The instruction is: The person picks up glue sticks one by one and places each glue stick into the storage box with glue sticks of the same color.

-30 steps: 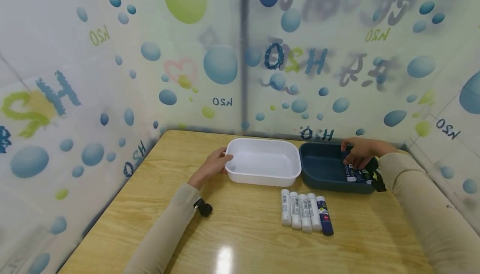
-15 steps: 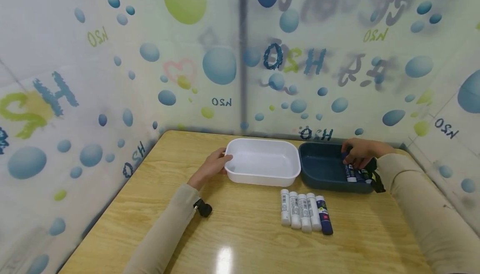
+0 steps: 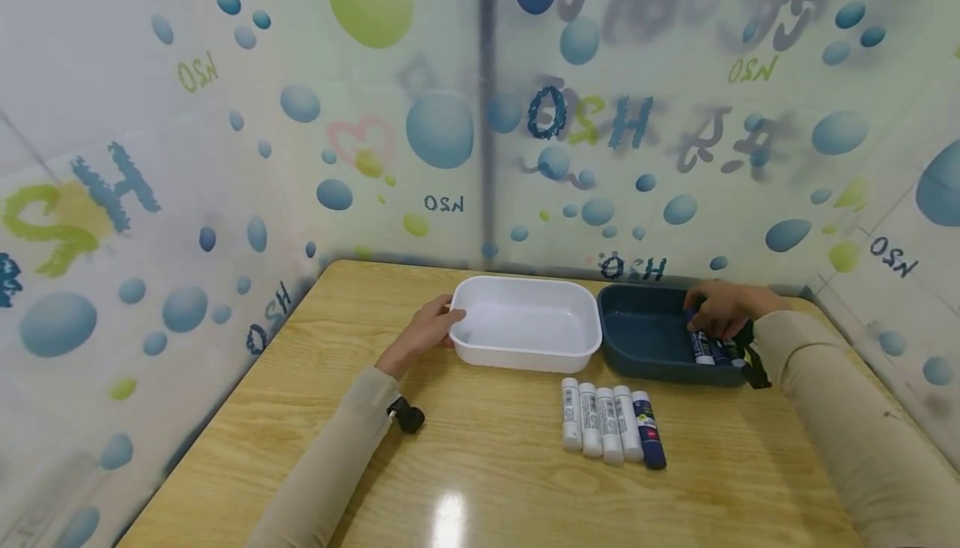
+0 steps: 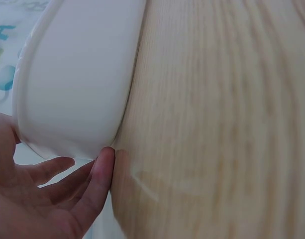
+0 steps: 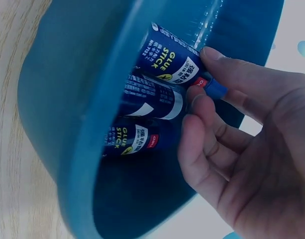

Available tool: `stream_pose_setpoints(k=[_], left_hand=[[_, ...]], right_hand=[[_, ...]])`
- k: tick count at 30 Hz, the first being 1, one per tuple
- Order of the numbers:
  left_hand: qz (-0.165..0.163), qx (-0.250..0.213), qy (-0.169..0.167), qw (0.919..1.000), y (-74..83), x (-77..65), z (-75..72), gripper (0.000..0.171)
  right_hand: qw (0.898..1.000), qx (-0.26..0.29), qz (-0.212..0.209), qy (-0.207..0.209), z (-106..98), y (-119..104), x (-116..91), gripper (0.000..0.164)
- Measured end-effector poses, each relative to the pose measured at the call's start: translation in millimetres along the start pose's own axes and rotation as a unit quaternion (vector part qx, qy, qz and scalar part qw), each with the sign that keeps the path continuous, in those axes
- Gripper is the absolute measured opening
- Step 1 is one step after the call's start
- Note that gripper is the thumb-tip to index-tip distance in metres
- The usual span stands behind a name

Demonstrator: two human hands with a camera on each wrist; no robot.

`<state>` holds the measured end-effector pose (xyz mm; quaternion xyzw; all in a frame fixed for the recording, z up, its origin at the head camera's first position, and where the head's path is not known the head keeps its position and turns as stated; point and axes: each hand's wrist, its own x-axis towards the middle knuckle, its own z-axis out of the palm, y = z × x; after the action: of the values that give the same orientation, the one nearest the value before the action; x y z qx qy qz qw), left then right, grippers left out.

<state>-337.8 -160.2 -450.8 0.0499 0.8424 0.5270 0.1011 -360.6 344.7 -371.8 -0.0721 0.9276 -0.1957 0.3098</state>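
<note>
My left hand (image 3: 425, 327) grips the left end of a white plastic tray (image 3: 525, 361), thumb over the rim and fingers outside against its wall. In the left wrist view, the fingertips (image 4: 106, 155) touch the tray's lower edge by the table. My right hand (image 3: 723, 308) reaches into the dark blue tray (image 3: 645, 348). Its thumb and fingers pinch the blue-capped end of a navy glue stick (image 5: 172, 57). Beside that stick lie another navy tube (image 5: 151, 98) and a glue stick (image 5: 135, 139), both inside the tray.
In front of the trays lies a row of several white tubes (image 3: 609, 424), with one navy glue stick (image 3: 649, 431) at its right end. The trays stand side by side on the wooden table (image 3: 480, 456), close to a printed curtain (image 3: 450, 231) behind.
My right hand and the glue stick it pinches have shifted very slightly to the right within the dark blue tray. My left hand and the white tray stay in place.
</note>
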Motion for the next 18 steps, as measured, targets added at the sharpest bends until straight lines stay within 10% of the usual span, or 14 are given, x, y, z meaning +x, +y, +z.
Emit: stream_pose_setpoints(k=[18], left_hand=[[-0.005,-0.004,0.005,1.0000,1.7,-0.5,0.6,0.051]], right_hand=[[1.000,-0.008,-0.006,-0.004,5.5,4.1,4.5,0.065]])
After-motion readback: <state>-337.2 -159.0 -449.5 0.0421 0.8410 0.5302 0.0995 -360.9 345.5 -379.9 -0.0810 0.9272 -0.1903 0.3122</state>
